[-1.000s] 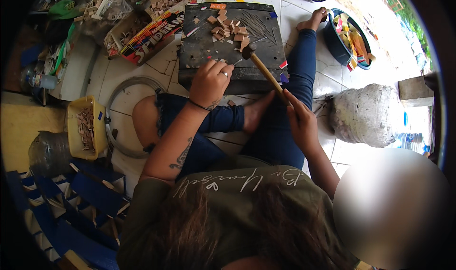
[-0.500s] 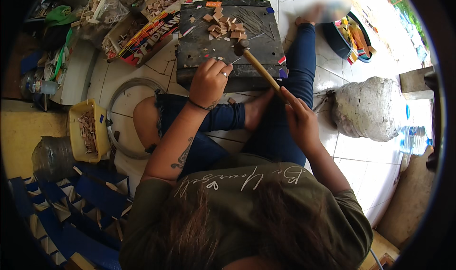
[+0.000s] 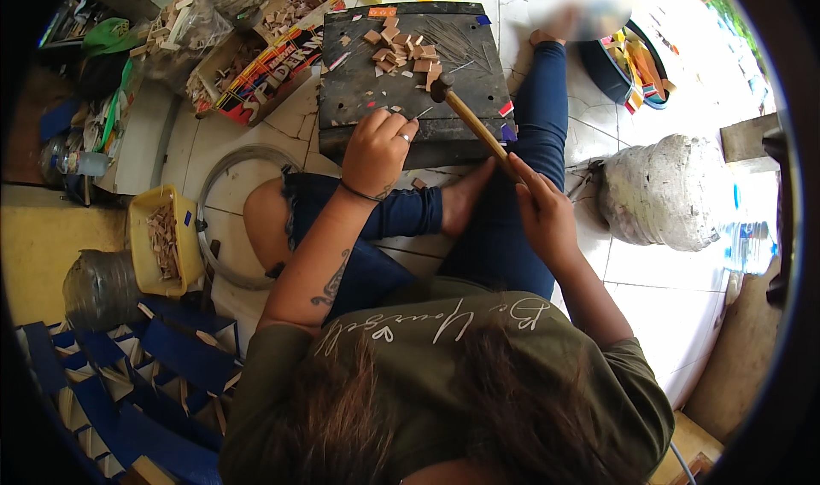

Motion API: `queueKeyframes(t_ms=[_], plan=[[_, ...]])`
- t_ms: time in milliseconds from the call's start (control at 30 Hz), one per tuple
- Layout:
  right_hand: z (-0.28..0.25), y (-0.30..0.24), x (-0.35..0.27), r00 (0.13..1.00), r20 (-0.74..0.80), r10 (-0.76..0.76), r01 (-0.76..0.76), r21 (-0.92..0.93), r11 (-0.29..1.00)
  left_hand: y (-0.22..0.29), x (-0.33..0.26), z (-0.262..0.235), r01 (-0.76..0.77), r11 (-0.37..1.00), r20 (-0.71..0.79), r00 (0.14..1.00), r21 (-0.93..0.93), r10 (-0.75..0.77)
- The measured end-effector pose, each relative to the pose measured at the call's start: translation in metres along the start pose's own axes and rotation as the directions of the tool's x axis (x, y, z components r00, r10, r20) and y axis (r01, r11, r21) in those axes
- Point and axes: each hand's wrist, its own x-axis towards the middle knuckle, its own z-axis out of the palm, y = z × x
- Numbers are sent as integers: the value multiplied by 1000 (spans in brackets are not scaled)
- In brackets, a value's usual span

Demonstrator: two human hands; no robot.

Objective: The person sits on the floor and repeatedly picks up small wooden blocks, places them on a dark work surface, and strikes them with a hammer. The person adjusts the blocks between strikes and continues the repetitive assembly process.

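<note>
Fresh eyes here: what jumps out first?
Probably the hammer in the right hand, its head over the black work surface. Next, the heap of small brown pieces on that surface's far half, then the bulky whitish bundle on the floor to the right.

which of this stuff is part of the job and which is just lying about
Likely in use:
- hammer, in the right hand
- thin rod, seemingly pinched in the left hand
- black block
- wood bits and wires on it

Likely just about:
- green cap
- clear bottle
- blue jug
</note>
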Motion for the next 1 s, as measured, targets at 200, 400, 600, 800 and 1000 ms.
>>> queueKeyframes(t_ms=[200,400,600,800,1000], plan=[[-2,8,4,999,-47,16,-16,-9,1000,-1,1,-1,-10,1000,18,1000,19,9],[-12,26,41,980,-199,22,-3,97,995,-2,-3,-8,189,968,-83,975,-167,-204],[8,42,127,969,-245,-17,-44,-239,970,-20,-47,-43,552,601,-101,683,-578,-724],[45,58,165,975,-222,-28,-50,-337,940,-79,-152,-119,543,416,-284,312,-729,-907],[49,59,159,973,-228,-45,-49,-392,918,-172,-311,-195,222,33,-91,-256,-974,-962]])
